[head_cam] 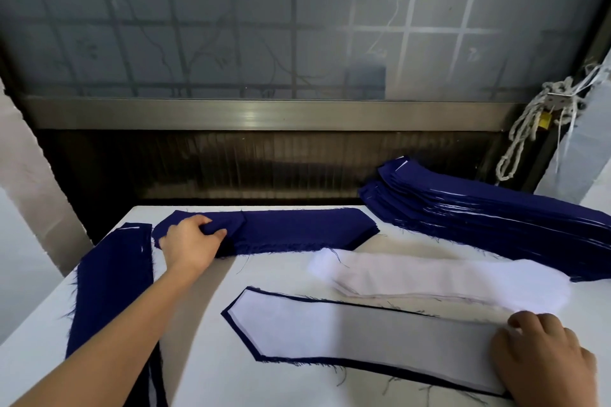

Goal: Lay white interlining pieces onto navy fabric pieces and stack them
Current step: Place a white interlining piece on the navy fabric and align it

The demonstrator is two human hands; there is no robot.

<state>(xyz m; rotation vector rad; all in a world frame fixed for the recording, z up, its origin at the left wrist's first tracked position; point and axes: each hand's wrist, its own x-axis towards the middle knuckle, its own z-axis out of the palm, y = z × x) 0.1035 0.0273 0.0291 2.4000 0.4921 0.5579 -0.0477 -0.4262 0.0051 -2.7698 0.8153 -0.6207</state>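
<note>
White table [198, 324] below a frosted window: at ten o'clock my left hand [191, 241] pinches the top of the navy stack [297, 228]; at five my right hand [545, 357] rests on the laid interlining [363, 330], grip unclear. A hasty pull could drag two pieces or skew that interlining.

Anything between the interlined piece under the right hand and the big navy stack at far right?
Yes: the loose white interlining pile lies between the interlined piece and the navy stack. The right hand rests on the piece's right end.
</note>
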